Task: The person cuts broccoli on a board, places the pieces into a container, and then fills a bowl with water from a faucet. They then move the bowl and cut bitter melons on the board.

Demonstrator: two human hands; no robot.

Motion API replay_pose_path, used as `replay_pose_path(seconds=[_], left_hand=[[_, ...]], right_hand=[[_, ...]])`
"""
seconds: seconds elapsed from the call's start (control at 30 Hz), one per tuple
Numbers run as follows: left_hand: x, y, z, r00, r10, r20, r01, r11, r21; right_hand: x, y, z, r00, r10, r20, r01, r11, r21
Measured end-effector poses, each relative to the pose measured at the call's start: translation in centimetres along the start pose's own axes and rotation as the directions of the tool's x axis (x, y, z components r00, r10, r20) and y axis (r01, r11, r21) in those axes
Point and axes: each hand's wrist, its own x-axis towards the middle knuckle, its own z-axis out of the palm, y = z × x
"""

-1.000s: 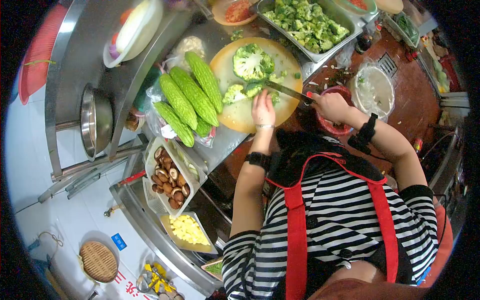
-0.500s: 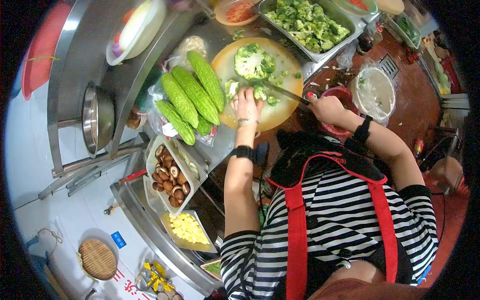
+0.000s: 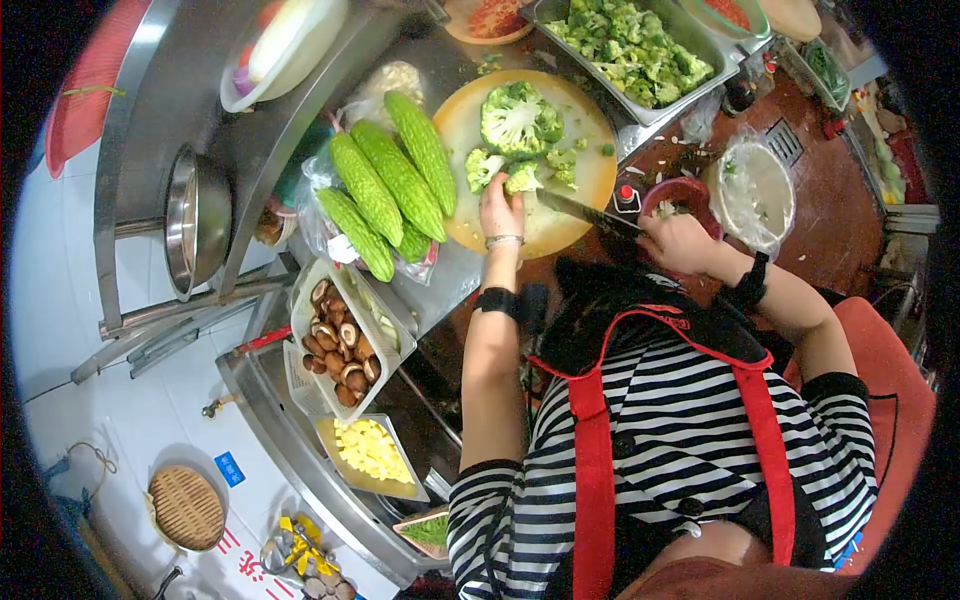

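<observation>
On the round cutting board (image 3: 465, 225) lies a large cut broccoli head (image 3: 520, 118), its pale stem side facing up. Below it my left hand (image 3: 502, 212) has its fingers closed on a small broccoli floret (image 3: 522, 178). Another floret (image 3: 484, 168) rests by my fingertips, and smaller broccoli pieces (image 3: 563, 168) are scattered to the right. My right hand (image 3: 680, 240) grips a knife (image 3: 585, 209) by its handle, mostly hidden in the fist. The blade reaches left over the board, its tip close to the held floret.
Several bitter melons (image 3: 392, 180) lie left of the board. A metal tray of broccoli florets (image 3: 640, 55) stands behind it. Mushrooms (image 3: 340, 345) and yellow cubes (image 3: 370, 452) fill containers at lower left. A red bowl (image 3: 712, 222) and lined bucket (image 3: 785, 185) sit right.
My left hand has turned and drawn the floret slightly down, with its fingers less spread over the pieces. The knife has shifted right and down, away from the broccoli head.
</observation>
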Motion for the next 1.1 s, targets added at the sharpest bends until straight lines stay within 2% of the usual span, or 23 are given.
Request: replay_pose_path(seconds=[0.1, 0.17, 0.23, 0.3, 0.37, 0.43, 0.5, 0.53, 0.6, 0.7, 0.77, 0.87, 0.97, 1.03, 1.1], left_hand=[[-0.4, -0.4, -1.1, 0.998, -0.056, 0.033, 0.058, 0.997, -0.052], [-1.8, 0.0, -2.0, 0.995, -0.077, 0.059, 0.079, 0.997, -0.023], [-3.6, 0.4, -2.1, 0.991, -0.094, 0.094, 0.095, 0.995, -0.010], [-4.5, 0.7, -1.7, 0.997, 0.072, 0.017, -0.073, 0.996, 0.044], [-4.8, 1.4, -1.4, 1.000, -0.009, 0.008, 0.008, 0.999, 0.045], [-4.9, 1.4, -1.0, 1.000, 0.002, -0.022, -0.001, 0.999, 0.047], [-5.2, 1.5, -0.8, 0.999, 0.013, -0.048, -0.010, 0.999, 0.053], [-5.2, 1.7, -0.9, 0.998, -0.012, -0.056, 0.016, 0.997, 0.070], [-4.8, 1.4, -0.9, 0.997, -0.032, -0.075, 0.038, 0.996, 0.086], [-4.9, 0.4, -0.9, 0.996, 0.024, -0.089, -0.020, 0.999, 0.042], [-5.4, 0.1, -0.9, 0.993, -0.092, -0.075, 0.084, 0.991, -0.105], [-5.9, 0.3, -1.0, 0.985, -0.083, -0.150, 0.060, 0.987, -0.151], [-6.0, 0.6, -0.9, 0.985, -0.084, -0.148, 0.071, 0.994, -0.087], [-5.7, 0.7, -0.9, 0.983, -0.111, -0.143, 0.096, 0.990, -0.106], [-5.9, 0.5, -1.0, 0.980, -0.148, -0.135, 0.132, 0.984, -0.122]], right_hand=[[0.0, 0.7, 0.7, 0.998, -0.051, 0.042, 0.055, 0.995, -0.085], [0.9, 1.1, 1.1, 0.997, 0.067, 0.040, -0.061, 0.990, -0.126], [1.7, 0.8, 1.3, 0.998, 0.063, -0.021, -0.064, 0.995, -0.078], [2.3, -0.1, 1.1, 0.995, 0.060, -0.082, -0.063, 0.997, -0.038], [2.8, -1.7, -0.2, 0.999, 0.017, -0.047, -0.017, 1.000, 0.008], [4.0, -3.0, -0.2, 1.000, 0.021, -0.017, -0.021, 1.000, -0.021], [5.9, -3.5, 1.7, 0.986, 0.058, 0.158, -0.043, 0.994, -0.098], [6.3, -3.8, 2.0, 0.992, 0.000, 0.128, 0.013, 0.995, -0.100], [6.9, -3.9, 1.7, 0.993, 0.000, 0.120, 0.014, 0.993, -0.117], [6.7, -3.8, 0.1, 0.993, 0.010, 0.117, 0.002, 0.995, -0.104], [6.0, -4.0, -1.1, 0.991, 0.009, 0.133, 0.001, 0.997, -0.075], [5.7, -4.4, -1.3, 0.990, 0.041, 0.133, -0.028, 0.995, -0.097], [6.5, -4.8, 0.6, 0.989, -0.005, 0.146, 0.018, 0.996, -0.083], [7.3, -4.9, 1.4, 0.984, -0.077, 0.159, 0.104, 0.980, -0.170], [7.0, -4.8, 1.0, 0.985, -0.073, 0.154, 0.098, 0.981, -0.166]])
